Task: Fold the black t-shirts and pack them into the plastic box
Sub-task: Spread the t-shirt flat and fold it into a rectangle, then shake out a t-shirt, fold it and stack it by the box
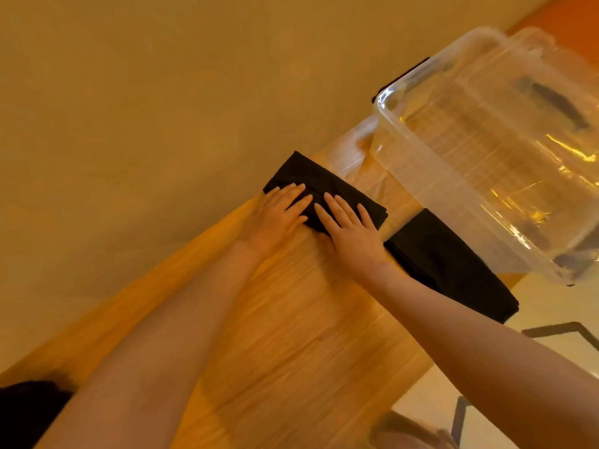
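Note:
A folded black t-shirt (316, 179) lies as a small rectangle on the wooden table (291, 319), at its far edge by the wall. My left hand (278, 215) and my right hand (350, 228) both press flat on its near part, fingers straight. To the right stands the clear plastic box (470, 157); I cannot tell whether any shirts are inside. A second black t-shirt (453, 270) lies on the table beside my right wrist, partly under the box's near side.
A clear plastic lid (353, 150) lies between the folded shirt and the box. A tan wall (162, 108) runs along the table's far edge. Dark cloth (26, 413) shows at the bottom left. Pale floor and a chair frame (557, 332) are beyond the table's right edge.

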